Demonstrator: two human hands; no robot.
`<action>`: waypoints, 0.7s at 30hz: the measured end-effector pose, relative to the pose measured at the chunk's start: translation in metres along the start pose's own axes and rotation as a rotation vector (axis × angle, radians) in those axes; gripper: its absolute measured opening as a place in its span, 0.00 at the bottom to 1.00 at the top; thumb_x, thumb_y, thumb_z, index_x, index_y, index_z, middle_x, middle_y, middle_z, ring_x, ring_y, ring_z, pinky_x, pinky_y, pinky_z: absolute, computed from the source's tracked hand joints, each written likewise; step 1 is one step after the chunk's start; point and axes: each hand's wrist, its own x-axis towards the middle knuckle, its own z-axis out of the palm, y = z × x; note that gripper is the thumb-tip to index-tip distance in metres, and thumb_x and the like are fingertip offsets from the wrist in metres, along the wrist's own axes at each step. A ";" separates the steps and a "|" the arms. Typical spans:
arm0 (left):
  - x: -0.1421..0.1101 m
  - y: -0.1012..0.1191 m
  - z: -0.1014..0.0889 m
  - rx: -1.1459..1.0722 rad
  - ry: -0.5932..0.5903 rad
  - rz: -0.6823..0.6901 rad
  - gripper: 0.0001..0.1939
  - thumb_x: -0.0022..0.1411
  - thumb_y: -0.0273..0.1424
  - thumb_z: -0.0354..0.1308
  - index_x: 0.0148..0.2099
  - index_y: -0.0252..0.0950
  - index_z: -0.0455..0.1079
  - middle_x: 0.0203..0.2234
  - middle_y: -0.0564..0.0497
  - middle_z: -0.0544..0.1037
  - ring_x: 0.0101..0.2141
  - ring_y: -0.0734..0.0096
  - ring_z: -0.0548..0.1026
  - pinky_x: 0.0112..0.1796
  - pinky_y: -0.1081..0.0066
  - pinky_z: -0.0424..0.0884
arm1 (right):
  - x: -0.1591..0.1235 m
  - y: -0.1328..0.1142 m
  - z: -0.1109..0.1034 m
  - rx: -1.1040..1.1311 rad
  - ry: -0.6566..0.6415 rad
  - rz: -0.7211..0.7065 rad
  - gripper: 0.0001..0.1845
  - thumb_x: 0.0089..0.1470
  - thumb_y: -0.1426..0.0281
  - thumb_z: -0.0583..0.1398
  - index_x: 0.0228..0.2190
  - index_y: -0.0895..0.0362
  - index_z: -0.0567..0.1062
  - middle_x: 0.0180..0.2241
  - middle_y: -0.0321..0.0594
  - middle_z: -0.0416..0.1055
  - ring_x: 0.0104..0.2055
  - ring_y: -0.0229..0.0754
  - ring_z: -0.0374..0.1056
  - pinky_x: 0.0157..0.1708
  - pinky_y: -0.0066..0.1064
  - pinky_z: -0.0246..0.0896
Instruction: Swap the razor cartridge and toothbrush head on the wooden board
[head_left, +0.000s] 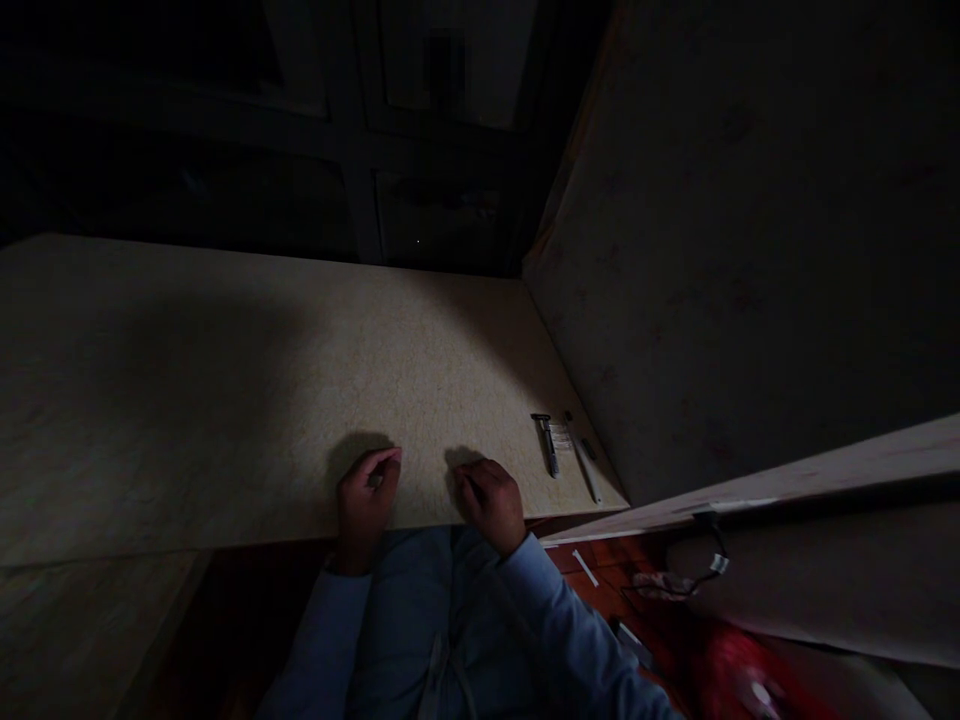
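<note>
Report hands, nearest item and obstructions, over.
Left hand, right hand: curled, nothing visible held. Razor: on table, right of right hand. Toothbrush: beyond razor, not blocking.

Dim light is falling across a pale, mottled flat surface [390, 350]. A dark-framed glass window [360, 140] is standing beyond it, a shadowy, faintly patterned wall [750, 250] is rising on the right, and a reddish-brown floor [592, 550] is showing below.
</note>
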 end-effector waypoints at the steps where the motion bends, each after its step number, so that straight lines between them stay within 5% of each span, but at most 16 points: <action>1: 0.000 0.000 0.000 -0.004 0.002 -0.005 0.14 0.60 0.41 0.59 0.38 0.36 0.79 0.36 0.46 0.84 0.37 0.63 0.82 0.39 0.67 0.77 | 0.000 0.000 0.000 -0.001 0.001 0.002 0.12 0.63 0.70 0.56 0.37 0.57 0.81 0.32 0.44 0.78 0.37 0.44 0.73 0.38 0.33 0.68; 21: 0.002 -0.006 0.001 -0.029 0.008 -0.001 0.14 0.59 0.41 0.60 0.39 0.37 0.79 0.36 0.46 0.84 0.37 0.62 0.82 0.40 0.66 0.77 | 0.000 0.000 -0.005 0.100 -0.022 0.027 0.13 0.64 0.68 0.56 0.37 0.57 0.81 0.32 0.45 0.77 0.37 0.45 0.73 0.37 0.34 0.69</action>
